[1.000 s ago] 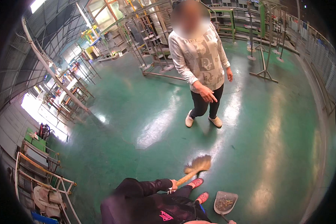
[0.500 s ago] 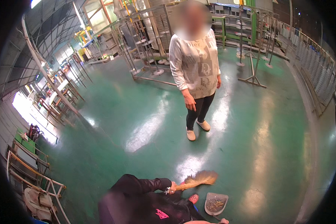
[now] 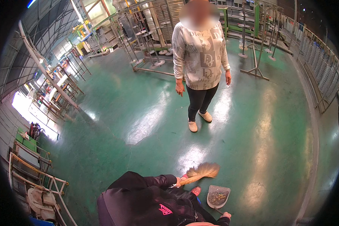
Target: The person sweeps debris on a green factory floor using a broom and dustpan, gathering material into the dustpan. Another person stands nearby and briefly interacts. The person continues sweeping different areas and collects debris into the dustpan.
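Observation:
My left hand [image 3: 178, 182], coming out of a black sleeve, is closed around the handle of a broom [image 3: 204, 171] with straw-coloured bristles. The broom's bristle end fans out to the right, over the green floor. Lower down on the right, my right hand [image 3: 226, 215] is closed at the end of a dustpan's handle. The grey dustpan [image 3: 210, 193] is in front of it and carries some light brown bits of debris [image 3: 219, 197]. One of my reddish shoes [image 3: 196, 191] shows between the broom and the dustpan.
Facing me stands another person [image 3: 203, 60] in a patterned light top, arms hanging down. Behind them are metal racks [image 3: 154, 41] with hanging discs. A metal-framed cart [image 3: 37, 180] stands at the lower left, and a slanting post [image 3: 47, 69] rises at the left.
The view has tilted down slightly, so the floor and person appear higher. The other person's arm has shifted to their side. Broom and dustpan remain in my hands.

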A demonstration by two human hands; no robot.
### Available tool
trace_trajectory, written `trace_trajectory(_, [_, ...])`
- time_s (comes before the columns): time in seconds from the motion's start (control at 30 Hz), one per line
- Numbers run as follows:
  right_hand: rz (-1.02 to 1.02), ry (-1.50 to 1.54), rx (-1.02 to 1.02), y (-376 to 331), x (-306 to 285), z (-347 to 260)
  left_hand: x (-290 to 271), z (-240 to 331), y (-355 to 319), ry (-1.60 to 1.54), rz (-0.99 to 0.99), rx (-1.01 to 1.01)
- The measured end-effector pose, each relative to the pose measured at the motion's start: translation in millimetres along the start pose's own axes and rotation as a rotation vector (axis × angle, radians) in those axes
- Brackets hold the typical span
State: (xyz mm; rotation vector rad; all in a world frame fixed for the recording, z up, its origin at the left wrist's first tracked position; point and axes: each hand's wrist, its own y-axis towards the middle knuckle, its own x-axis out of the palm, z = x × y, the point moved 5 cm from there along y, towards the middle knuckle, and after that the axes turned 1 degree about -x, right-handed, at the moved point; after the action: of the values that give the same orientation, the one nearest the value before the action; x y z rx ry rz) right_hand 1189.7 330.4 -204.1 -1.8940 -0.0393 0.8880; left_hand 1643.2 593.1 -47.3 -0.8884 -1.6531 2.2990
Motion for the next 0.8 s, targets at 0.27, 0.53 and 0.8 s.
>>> trace_trajectory(0.27, [-0.102, -0.11, 0.035, -41.2, -10.9, -30.7, -0.4, 11.0, -10.1, -0.028, 0.02, 0.021])
trace_trajectory(0.53, [-0.045, 0.036, -0.022, -36.1, -7.2, -29.3, 9.7, 0.9, 5.5, -0.05, 0.011, 0.011])
trace_trajectory(0.8, [-0.067, 0.025, 0.026, -40.3, -7.0, -30.4, 8.7, -0.1, 0.3, -0.037, 0.003, 0.028])
